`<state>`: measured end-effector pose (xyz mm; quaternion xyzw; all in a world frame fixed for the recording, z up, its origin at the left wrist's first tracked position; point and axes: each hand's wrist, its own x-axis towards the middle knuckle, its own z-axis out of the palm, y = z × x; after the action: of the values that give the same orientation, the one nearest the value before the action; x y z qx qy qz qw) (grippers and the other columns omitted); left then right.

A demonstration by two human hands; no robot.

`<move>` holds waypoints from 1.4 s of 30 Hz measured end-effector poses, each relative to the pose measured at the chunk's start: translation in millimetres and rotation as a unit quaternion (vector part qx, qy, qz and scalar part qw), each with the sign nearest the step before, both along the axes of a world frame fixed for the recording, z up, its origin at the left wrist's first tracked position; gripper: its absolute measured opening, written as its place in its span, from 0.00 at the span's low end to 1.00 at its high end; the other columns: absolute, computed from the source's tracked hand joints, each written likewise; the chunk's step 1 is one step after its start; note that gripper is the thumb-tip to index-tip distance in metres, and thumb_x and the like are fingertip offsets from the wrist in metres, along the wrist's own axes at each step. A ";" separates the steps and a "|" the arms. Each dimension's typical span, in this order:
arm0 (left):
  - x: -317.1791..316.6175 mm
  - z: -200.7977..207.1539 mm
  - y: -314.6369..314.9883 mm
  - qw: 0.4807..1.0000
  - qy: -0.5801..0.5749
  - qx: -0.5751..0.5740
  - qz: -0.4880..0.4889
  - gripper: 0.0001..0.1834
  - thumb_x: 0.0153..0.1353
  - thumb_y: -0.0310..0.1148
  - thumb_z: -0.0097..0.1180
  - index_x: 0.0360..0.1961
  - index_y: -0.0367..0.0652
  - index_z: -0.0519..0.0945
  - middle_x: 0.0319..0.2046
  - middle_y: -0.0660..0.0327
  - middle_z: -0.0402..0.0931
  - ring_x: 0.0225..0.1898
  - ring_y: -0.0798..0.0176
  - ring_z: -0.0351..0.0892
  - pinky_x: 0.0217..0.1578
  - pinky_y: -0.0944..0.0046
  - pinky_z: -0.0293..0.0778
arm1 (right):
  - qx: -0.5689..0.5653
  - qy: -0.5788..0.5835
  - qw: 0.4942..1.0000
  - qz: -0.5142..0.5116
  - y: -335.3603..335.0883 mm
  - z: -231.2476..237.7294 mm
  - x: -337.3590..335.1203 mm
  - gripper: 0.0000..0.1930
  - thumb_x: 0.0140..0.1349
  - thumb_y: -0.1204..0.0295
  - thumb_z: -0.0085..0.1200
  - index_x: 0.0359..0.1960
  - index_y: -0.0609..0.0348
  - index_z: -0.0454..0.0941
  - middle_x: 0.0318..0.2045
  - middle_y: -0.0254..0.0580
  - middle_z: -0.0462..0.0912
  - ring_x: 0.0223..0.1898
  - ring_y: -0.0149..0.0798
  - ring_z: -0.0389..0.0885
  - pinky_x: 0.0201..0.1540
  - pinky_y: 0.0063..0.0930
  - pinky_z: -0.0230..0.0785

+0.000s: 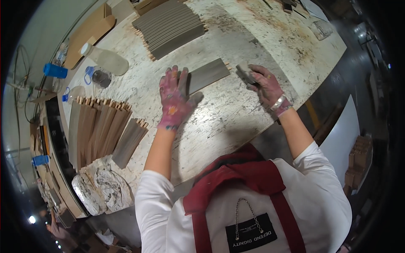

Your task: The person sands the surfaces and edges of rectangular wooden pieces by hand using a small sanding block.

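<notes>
A flat grey wooden board (209,76), with light dowel pegs (228,65) at its right end, lies on the worn white table (219,126). My left hand (173,103), in a stained pink patterned glove, rests at the board's left end with its fingers stretched out. Just off the pegged end, my right hand (266,86) grips a small grey block (244,72) that looks like a sanding pad. A matching glove covers this hand, and a silvery band circles the wrist.
Pegged boards form a row (168,29) at the far side and a leaning stack (95,133) at left. Plastic bottles (107,59), a blue cup (55,71) and a cardboard box (90,31) stand far left. Crumpled wrapping (103,189) lies near left. The table edge (314,90) runs along the right.
</notes>
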<state>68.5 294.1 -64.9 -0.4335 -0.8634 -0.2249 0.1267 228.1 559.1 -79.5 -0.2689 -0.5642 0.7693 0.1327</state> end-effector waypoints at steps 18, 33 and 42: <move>29.9 -15.2 1.7 0.993 -0.103 -0.065 -0.014 0.36 0.48 0.44 0.69 0.61 0.52 0.75 0.52 0.48 0.73 0.51 0.44 0.73 0.52 0.49 0.71 | 0.463 -0.088 0.879 0.076 -34.3 -1.3 -32.4 0.19 0.61 0.63 0.60 0.50 0.59 0.76 0.42 0.53 0.78 0.49 0.54 0.77 0.54 0.40 0.70; -40.2 -34.5 -9.7 0.984 -0.021 -0.077 -0.157 0.20 0.62 0.39 0.57 0.56 0.57 0.81 0.59 0.55 0.72 0.62 0.43 0.68 0.61 0.49 0.68 | 0.595 0.176 0.725 0.297 -126.8 8.8 -24.9 0.15 0.60 0.71 0.56 0.50 0.49 0.79 0.35 0.39 0.77 0.38 0.43 0.80 0.39 0.36 0.73; -41.1 -39.7 -10.2 0.983 -0.051 -0.087 -0.155 0.20 0.65 0.40 0.53 0.57 0.58 0.80 0.62 0.56 0.68 0.65 0.44 0.63 0.63 0.47 0.63 | 0.675 0.052 0.702 0.222 -62.1 -12.1 -20.9 0.16 0.62 0.74 0.49 0.50 0.50 0.81 0.40 0.55 0.83 0.45 0.54 0.81 0.46 0.41 0.77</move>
<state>27.4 283.9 -104.6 -0.5595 -0.8073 -0.1876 0.0076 207.2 497.0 -91.7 0.0660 -0.9680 0.2022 0.1333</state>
